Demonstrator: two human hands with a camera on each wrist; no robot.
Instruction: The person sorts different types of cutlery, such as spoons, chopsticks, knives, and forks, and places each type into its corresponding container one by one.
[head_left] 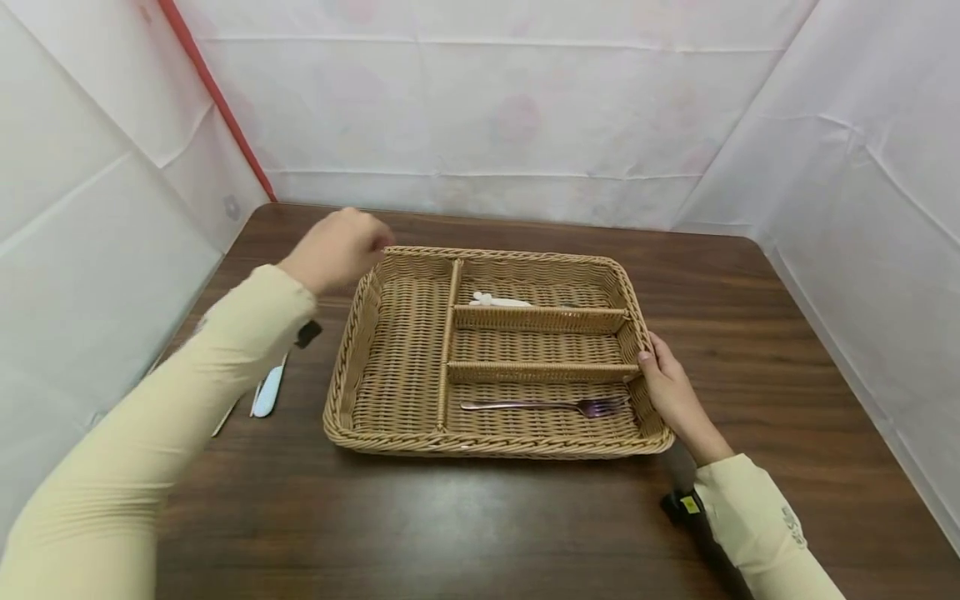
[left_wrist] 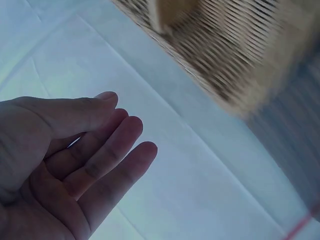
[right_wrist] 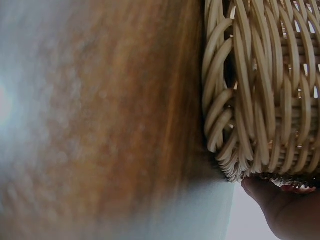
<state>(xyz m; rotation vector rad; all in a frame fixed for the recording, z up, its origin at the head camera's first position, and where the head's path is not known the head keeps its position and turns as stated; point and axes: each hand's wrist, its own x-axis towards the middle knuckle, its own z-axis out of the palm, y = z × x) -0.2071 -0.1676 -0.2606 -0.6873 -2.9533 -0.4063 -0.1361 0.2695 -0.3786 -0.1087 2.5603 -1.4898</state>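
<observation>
A divided wicker basket (head_left: pixel 405 350) rests on the table. My right hand (head_left: pixel 669 392) grips its right side near the front corner, the thumb over the rim; the right wrist view shows that thumb (right_wrist: pixel 270 197) against the wicker. Above the basket's back left corner is my left hand (head_left: pixel 341 246), blurred in the head view. In the left wrist view its fingers (left_wrist: pixel 117 165) are loosely bent with nothing between them. A fork (head_left: pixel 585 406) lies in the front right compartment. White-handled cutlery (head_left: pixel 502 301) lies in the back right compartment, partly hidden by a divider.
More cutlery, including a pale blue handle (head_left: pixel 267 392), lies on the dark wooden table (head_left: pixel 450 517) to the left, partly covered by the left sleeve (head_left: pixel 217 358). White sheets (head_left: pixel 480 108) hang around the back and sides. A red strip (head_left: pixel 217 100) runs down the back left.
</observation>
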